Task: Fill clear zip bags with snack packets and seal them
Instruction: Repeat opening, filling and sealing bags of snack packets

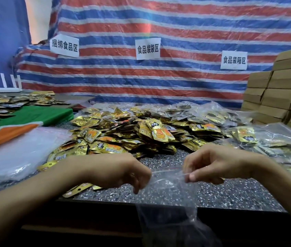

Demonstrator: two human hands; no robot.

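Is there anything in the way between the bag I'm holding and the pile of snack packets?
Nothing visible: only bare tabletop lies between the packet pile and the zip bag held by left hand and right hand.

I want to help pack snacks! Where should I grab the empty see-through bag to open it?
Pinch the clear bag at its top rim, by the red zip line, one lip from each side, as the left hand and right hand do. The rest hangs limp over the table edge, so only the rim gives hold.
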